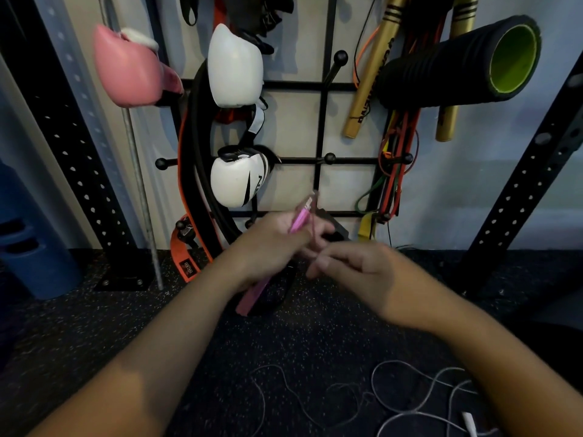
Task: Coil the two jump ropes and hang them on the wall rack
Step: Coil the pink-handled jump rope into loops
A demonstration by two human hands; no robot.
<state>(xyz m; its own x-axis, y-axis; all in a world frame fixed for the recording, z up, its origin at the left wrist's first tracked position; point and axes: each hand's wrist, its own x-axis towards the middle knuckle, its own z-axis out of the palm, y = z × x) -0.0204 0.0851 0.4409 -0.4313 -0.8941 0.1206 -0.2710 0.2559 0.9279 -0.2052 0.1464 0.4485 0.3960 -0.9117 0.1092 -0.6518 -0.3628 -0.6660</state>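
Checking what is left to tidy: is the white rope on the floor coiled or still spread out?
Spread out. The white rope lies in loose, tangled loops across the floor, with neither hand on it.

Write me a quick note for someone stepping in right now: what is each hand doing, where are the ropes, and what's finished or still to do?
Left hand: grips the pink jump rope handles, held up in front of the wall rack.
Right hand: fingers curled at the thin cord beside those handles; blur hides whether it is actually pinching it.
White jump rope: lies loose and uncoiled on the floor, one handle near the lower right edge.
Done: nothing hung yet; the pink rope is in hand, seemingly mid-coil.
Left: finish coiling the pink rope and hang it on a free peg, then coil and hang the white one.
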